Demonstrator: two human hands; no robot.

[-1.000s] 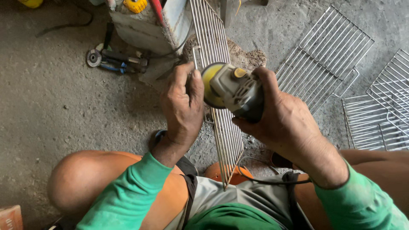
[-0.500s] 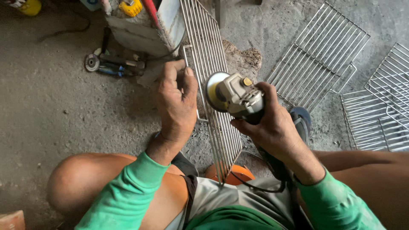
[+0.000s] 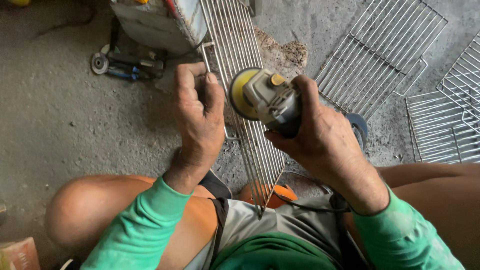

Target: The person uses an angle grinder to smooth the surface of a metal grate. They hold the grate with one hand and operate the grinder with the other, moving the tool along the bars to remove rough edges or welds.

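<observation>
A long wire grill rack (image 3: 235,45) leans from my lap up against a grey metal block (image 3: 155,25). My left hand (image 3: 200,112) grips the rack's left edge bar. In my right hand (image 3: 320,135) is a grey angle grinder (image 3: 272,100) with a yellow disc (image 3: 239,93), and the disc sits against the rack's wires just right of my left hand. Its black cord loops down by my lap.
Two more wire racks (image 3: 380,50) (image 3: 445,120) lie on the concrete floor at the right. A second grinder (image 3: 125,65) lies on the floor at the upper left beside the block. An orange object (image 3: 272,192) shows under the rack between my knees.
My view has shifted a little, so the block and racks sit higher in frame. The grinder has tilted, with its yellow disc turned more toward my left hand. Both hands keep their grips.
</observation>
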